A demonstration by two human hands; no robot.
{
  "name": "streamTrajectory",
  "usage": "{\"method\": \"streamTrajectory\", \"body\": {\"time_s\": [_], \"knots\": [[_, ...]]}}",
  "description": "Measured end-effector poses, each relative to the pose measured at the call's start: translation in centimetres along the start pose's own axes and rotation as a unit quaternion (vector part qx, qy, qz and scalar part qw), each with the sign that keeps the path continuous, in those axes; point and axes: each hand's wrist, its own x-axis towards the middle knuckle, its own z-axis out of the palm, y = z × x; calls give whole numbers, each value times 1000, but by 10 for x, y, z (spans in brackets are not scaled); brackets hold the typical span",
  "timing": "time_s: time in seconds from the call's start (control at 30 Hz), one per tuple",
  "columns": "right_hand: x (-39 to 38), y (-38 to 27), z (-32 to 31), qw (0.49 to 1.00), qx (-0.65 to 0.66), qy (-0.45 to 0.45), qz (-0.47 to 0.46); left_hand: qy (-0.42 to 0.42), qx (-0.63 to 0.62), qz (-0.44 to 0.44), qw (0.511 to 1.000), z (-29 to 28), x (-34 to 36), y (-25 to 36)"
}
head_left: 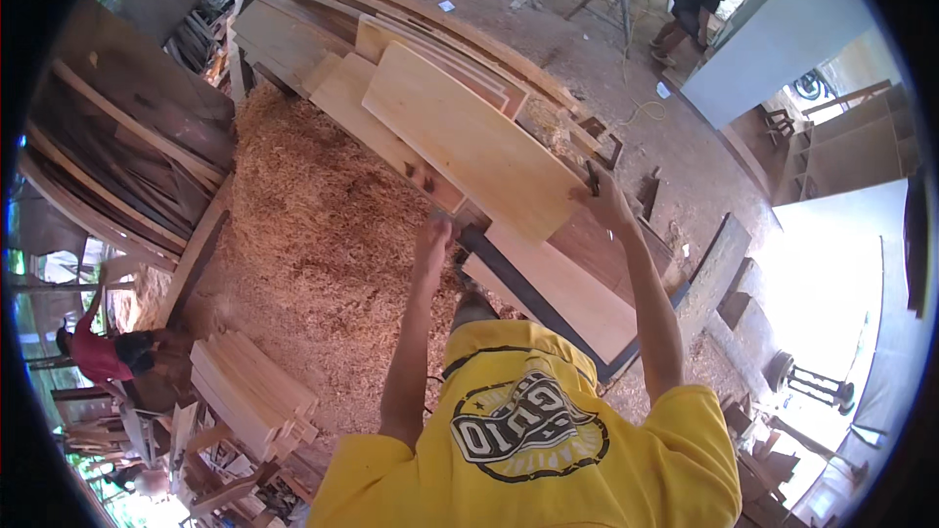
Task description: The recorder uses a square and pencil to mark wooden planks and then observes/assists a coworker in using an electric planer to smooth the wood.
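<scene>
Holds a small dark tool (593, 179) in the right hand (606, 201) by the right end of a pale board (469, 137) atop stacked panels (350, 103), with the left hand (436, 234) nearby, fingers too indistinct to tell.

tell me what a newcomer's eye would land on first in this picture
Probably the bright yellow shirt of the person wearing the camera, filling the bottom middle. Next would come the big heap of brown wood shavings spread left of centre, and the broad pale board slanting across the middle, with the right hand at its right-hand corner.
</scene>
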Motion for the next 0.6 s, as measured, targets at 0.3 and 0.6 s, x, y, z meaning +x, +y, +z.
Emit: {"method": "streamTrajectory", "body": {"time_s": [0.3,0.6], "knots": [[-196,-31,-14,951,-188,-8,-244,-53,-217,-24,975,76,-23,104],[-251,41,-1,993,-77,64,-57,-26,-258,-62,964,104,-35,8]]}}
